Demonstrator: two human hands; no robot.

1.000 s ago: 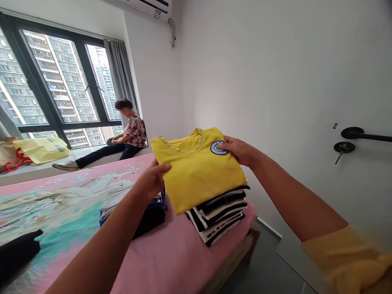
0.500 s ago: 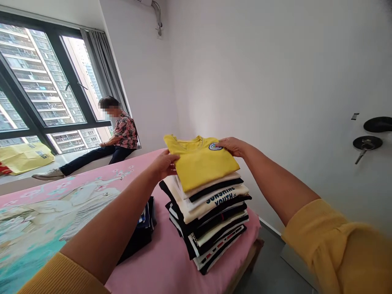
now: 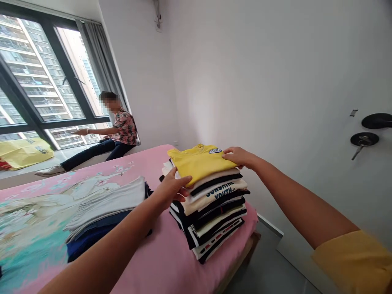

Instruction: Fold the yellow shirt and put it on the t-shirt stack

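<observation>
A folded yellow T-shirt (image 3: 202,165) with a round badge lies on top of a tall stack of folded clothes (image 3: 219,212). My left hand (image 3: 173,185) grips its left edge, thumb over the cloth and the other fingers curled at the side of the stack. At the shirt's right edge, beside the badge, my right hand (image 3: 240,157) has its thumb and fingers closed on the fabric. Beneath the shirt come white, black and cream layers, one printed with "SUNSHINE YOUTH".
A second, lower pile of folded clothes (image 3: 107,204), grey over dark blue, lies left on the pink bed (image 3: 180,261). Another person (image 3: 124,128) sits on the window ledge near a yellow bag (image 3: 26,153). A door handle (image 3: 376,121) is at the right.
The yellow T-shirt has come down flatter onto the stack. My left hand has shifted down toward its near left corner. The seated person has stretched out an arm; more of the lower pile shows.
</observation>
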